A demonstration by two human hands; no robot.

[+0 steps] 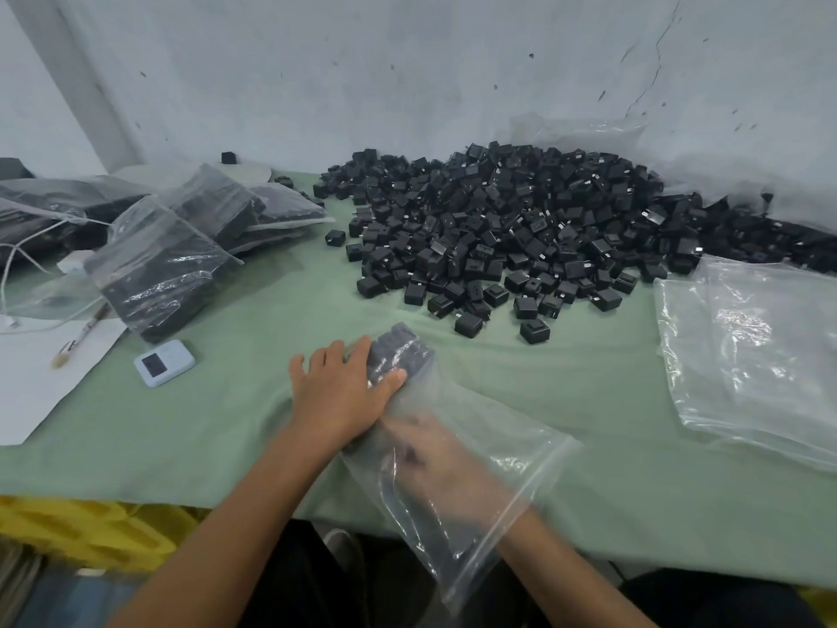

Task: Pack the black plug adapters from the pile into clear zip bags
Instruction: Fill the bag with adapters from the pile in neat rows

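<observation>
Head view, near edge first. Right hand (437,464) is inside the mouth of a clear zip bag (521,441), nearer than the pile (521,228). It is blurred through the film, so finger posture cannot be told. Left hand (337,394) lies flat on the bag's far end, fingers straight and spread. Its thumb presses the film over a block of black plug adapters (398,355) inside, just short of the pile's front edge. Adapters: small matte black cubes, some showing metal prongs. Left of the pile: a white device (164,363), screen too small to read, and filled bags (158,269). Right of the pile: empty bags (752,355).
</observation>
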